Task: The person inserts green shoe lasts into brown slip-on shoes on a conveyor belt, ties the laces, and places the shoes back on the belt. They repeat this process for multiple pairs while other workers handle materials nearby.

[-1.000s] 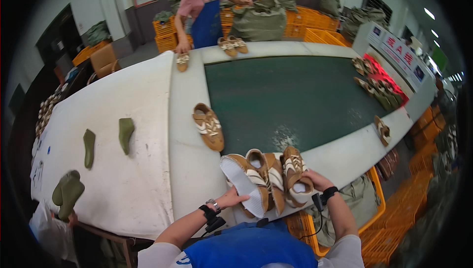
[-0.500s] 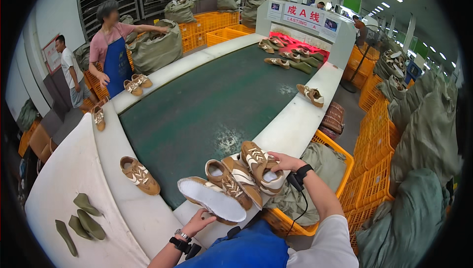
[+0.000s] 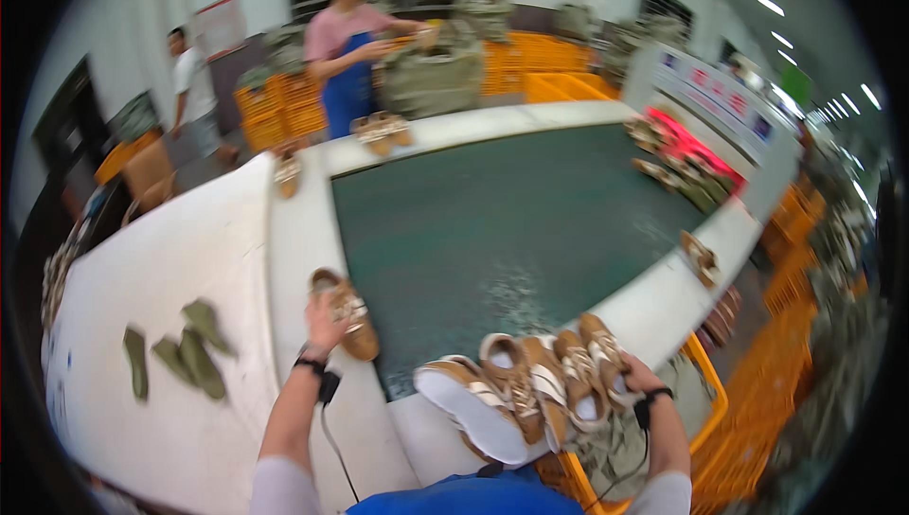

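My left hand (image 3: 326,326) lies against the heel side of a single brown-and-white sneaker (image 3: 358,333) on the white ledge; its fingers are smeared, so their grip is unclear. At the right end of a row of similar sneakers, my right hand (image 3: 644,379) has its fingers closed on the heel of the outermost sneaker (image 3: 600,343). The other sneakers lean side by side along the near ledge, some with white paper-like stuffing inside. At the row's left end, a sneaker (image 3: 473,413) lies tipped with its pale sole up.
A green belt (image 3: 492,221) framed by a white ledge (image 3: 540,121) carries more shoes near a red-lit opening. Dark green shoe lasts (image 3: 197,364) lie on the white table at left. Orange crates (image 3: 757,401) and sacks stand right. A person (image 3: 352,56) works across the belt.
My left hand has left the tipped sneaker and reached left to the single one. My right hand stays at the row's end, where the sneakers are spread more apart. The view has swung left.
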{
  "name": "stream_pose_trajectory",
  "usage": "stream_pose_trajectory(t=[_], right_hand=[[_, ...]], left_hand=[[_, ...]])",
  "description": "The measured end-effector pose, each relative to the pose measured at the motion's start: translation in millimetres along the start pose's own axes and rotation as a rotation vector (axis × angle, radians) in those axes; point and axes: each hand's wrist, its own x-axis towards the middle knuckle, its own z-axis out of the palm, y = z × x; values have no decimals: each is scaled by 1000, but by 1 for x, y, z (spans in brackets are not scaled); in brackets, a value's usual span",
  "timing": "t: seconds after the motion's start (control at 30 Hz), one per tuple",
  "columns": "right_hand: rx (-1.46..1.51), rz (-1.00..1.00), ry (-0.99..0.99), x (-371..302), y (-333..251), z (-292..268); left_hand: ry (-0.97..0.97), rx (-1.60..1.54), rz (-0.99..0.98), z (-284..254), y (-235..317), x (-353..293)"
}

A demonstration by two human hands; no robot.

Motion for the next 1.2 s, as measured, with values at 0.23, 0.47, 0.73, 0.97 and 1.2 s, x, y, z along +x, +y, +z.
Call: stream_pose_trajectory(t=[0.23, 0.47, 0.73, 0.97, 1.2], right_hand=[[-176, 214, 327, -43, -4, 11], [-271, 139, 560, -72, -76, 32], [33, -96, 495, -79, -190, 68], [-294, -411, 135, -57, -256, 191], [-486, -186, -159, -49, -237, 256]], left_hand=[[-349, -71, -447, 31, 5, -2], [-77, -22, -223, 24, -16, -59], [42, -853, -591, -105, 8, -136], [50, -570, -170, -85, 91, -201], [-516, -270, 162, -30, 128, -286]])
